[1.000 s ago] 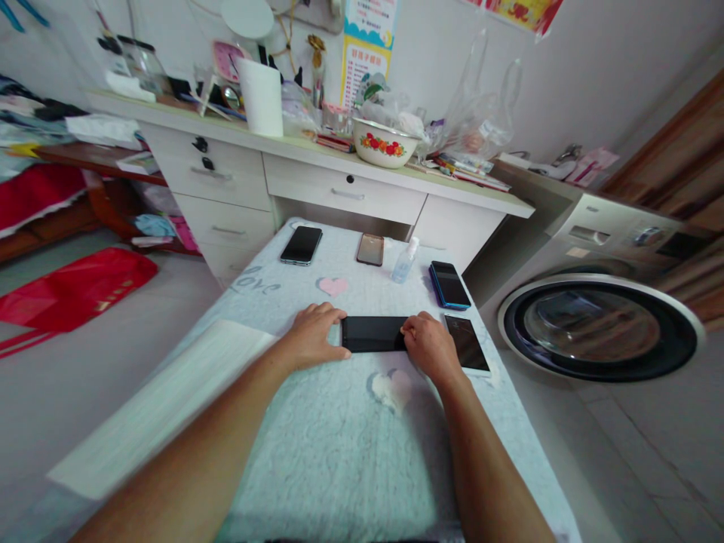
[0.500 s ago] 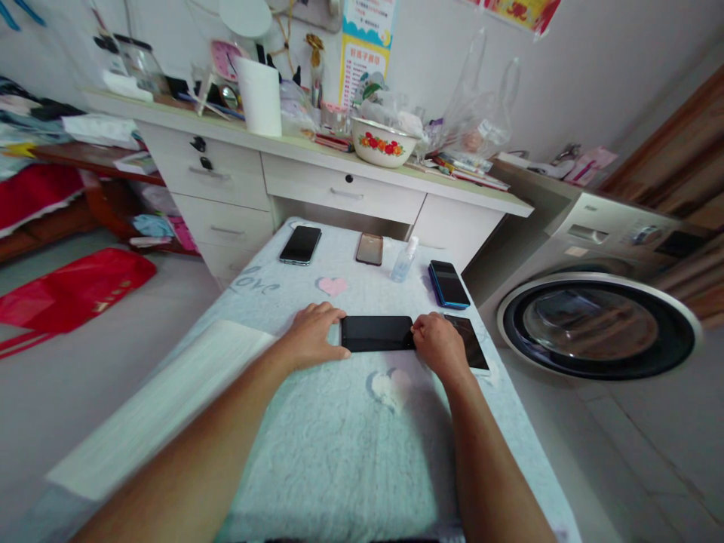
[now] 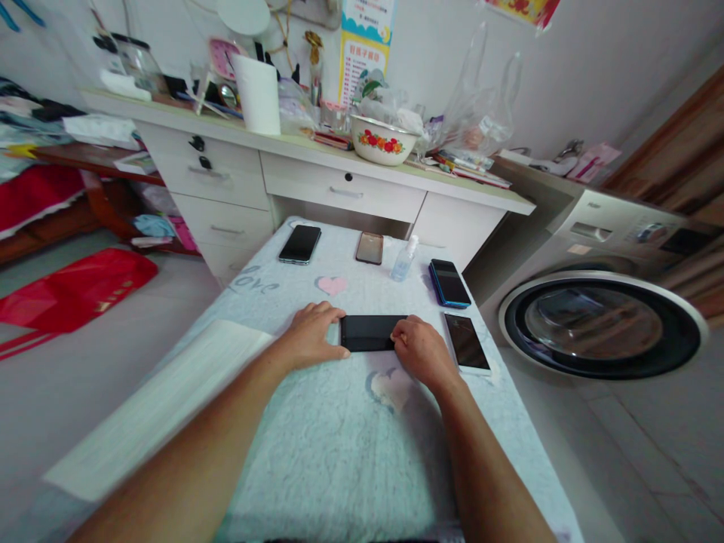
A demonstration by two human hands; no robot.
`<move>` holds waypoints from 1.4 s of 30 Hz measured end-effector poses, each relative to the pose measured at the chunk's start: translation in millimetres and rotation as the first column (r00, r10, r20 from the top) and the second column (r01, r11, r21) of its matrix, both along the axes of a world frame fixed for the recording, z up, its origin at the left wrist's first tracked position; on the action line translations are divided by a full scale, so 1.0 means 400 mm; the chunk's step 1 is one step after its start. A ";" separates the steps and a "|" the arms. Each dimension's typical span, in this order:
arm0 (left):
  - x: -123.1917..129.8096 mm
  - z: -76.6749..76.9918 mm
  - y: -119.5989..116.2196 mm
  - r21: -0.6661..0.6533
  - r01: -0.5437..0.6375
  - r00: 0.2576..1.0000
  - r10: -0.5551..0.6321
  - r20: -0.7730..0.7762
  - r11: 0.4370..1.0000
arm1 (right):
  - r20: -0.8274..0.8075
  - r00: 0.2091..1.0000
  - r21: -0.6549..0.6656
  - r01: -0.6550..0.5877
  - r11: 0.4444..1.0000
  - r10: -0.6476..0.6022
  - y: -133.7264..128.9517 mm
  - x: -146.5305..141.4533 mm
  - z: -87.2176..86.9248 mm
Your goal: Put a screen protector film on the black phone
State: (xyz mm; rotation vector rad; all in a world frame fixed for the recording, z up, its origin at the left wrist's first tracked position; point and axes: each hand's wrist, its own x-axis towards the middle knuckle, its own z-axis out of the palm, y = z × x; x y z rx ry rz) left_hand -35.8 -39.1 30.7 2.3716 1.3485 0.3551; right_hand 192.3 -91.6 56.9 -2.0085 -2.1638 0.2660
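A black phone (image 3: 367, 332) lies flat and crosswise on the cloth-covered table. My left hand (image 3: 310, 336) holds its left end, thumb at the lower corner and fingers at the upper one. Over the phone's right part is my right hand (image 3: 423, 351), its fingers closed in a pinch against the screen; whatever is between them is too small to make out. To the right of this hand lies a white-edged phone (image 3: 467, 343), with a blue-edged phone (image 3: 449, 283) beyond it.
Toward the table's (image 3: 317, 452) far side are another phone (image 3: 300, 244), a brown phone case (image 3: 369, 248) and a clear spray bottle (image 3: 404, 259). A white strip (image 3: 158, 407) lies at the left. Beyond stand a white desk (image 3: 345, 181) and a washing machine (image 3: 599, 302).
My right hand has moved left from the phone's right end to over its screen, uncovering more of the white-edged phone. My left hand has stayed in place.
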 end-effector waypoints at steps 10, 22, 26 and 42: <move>0.001 -0.004 0.003 0.017 -0.002 1.000 0.002 -0.013 1.000 | -0.077 0.988 -0.001 -0.131 0.991 0.131 0.000 -0.001 -0.008; 0.000 0.000 -0.001 0.007 0.008 1.000 -0.008 -0.007 1.000 | 0.014 0.999 0.006 0.040 0.999 -0.040 0.016 0.054 -0.001; 0.000 0.002 -0.002 0.005 0.011 1.000 -0.011 0.004 1.000 | 0.056 0.993 0.000 0.101 0.995 -0.100 0.020 0.068 -0.002; -0.002 -0.001 0.000 0.008 0.012 1.000 -0.012 0.011 1.000 | 0.014 1.000 -0.008 0.021 1.000 -0.021 0.007 0.040 0.004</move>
